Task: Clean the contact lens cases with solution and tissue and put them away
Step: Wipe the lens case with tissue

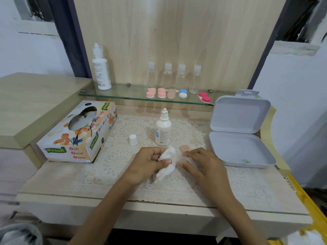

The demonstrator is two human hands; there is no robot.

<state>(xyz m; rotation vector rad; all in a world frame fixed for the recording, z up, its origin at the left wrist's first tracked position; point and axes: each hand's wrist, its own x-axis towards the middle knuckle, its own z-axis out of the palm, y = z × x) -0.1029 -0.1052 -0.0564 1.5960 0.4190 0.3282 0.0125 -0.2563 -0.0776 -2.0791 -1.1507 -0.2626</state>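
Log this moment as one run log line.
step: wiping | left hand: grips tissue | right hand: pinches clear lens case | bottle: upright, cap off | box: open

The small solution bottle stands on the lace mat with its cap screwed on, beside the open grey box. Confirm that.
Wrong in one respect. The head view shows the small solution bottle uncapped; its white cap stands apart on the lace mat, to the bottle's left. The grey box beside it is open.

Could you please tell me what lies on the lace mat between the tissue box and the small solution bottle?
In the head view, a loose white cap stands between the tissue box and the small solution bottle.
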